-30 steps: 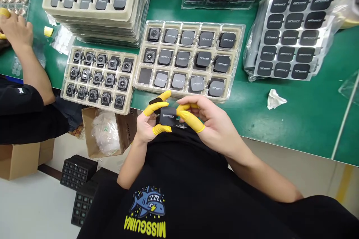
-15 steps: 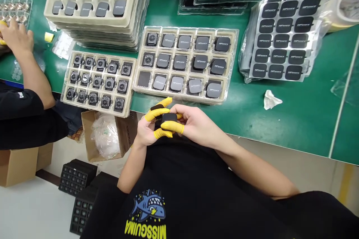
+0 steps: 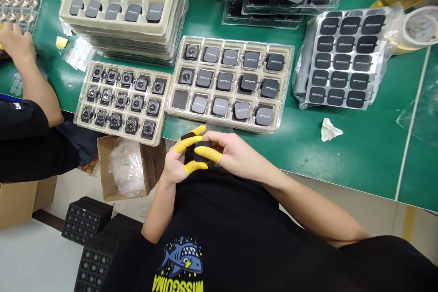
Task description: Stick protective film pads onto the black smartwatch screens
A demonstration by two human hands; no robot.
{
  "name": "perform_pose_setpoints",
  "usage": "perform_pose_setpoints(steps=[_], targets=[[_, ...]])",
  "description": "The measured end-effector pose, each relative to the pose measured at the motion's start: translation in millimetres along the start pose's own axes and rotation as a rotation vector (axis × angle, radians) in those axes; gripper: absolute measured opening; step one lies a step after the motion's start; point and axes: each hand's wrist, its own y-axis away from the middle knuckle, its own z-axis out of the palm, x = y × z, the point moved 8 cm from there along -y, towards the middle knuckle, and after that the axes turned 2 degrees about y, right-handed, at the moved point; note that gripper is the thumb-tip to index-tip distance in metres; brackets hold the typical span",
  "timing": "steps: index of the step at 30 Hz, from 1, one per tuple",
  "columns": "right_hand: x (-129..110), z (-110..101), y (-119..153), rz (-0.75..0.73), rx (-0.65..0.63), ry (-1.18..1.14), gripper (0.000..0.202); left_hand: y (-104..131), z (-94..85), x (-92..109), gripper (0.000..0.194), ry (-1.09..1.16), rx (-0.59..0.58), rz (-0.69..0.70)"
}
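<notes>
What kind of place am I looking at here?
Most likely an electronics assembly line: trays of small watch-like devices, a sheet of dark printed stickers, and yellow finger covers on the person's hands.

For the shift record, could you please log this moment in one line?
left hand: holds black device | right hand: grips same device | nearby: smartwatch tray, green table

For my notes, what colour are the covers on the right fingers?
Yellow covers, seen best in head view.
</notes>
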Motion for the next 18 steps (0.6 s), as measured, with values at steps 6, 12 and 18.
perform_pose_setpoints(steps=[6,12,18], targets=[[-38.4,-39.8,-33.5,-0.277,0.237,0.168,0.026,26.0,-57.0,13.8,0.057,0.008,0.388,0.107],[-32.8,-49.3,-126.2,-0.215,0.421,0.706,0.026,63.3,-89.2,11.5,0.055,-0.002,0.616,0.03],[-18.9,-33.4,-143.5,-0.212,0.446,0.879,0.031,93.2,-101.2,1.3,0.049,0.024,0.688,-0.009]])
